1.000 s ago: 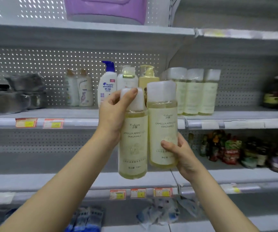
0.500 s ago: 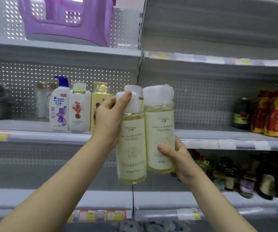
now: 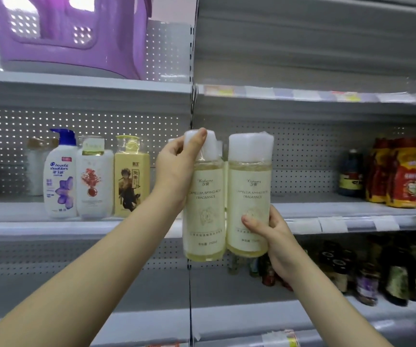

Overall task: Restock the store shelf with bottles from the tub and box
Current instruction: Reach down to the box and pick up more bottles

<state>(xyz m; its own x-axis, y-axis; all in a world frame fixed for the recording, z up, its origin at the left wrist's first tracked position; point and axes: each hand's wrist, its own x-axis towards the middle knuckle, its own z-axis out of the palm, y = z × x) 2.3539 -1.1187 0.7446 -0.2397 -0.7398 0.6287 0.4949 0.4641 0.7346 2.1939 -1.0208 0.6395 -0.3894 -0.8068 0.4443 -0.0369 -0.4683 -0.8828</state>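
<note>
The picture's top edge cuts off the purple container.

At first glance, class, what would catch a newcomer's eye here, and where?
Two pale yellow Camellia bottles fill the centre, side by side: the left hand grips the left bottle by its white cap, the right hand holds the right bottle low. A purple tub sits on the upper shelf.

Two limbs in view. The left forearm is bare along its full visible length, from the lower left frame edge to the wrist, and slender in build. The right forearm is likewise bare from the lower right edge to the wrist. Left hand: bare, fingers slim. Right hand: bare, fingers slim. Nails on both hands are too indistinct to assess. Clothing cannot be determined, as the upper arms lie beyond the frame.
</note>
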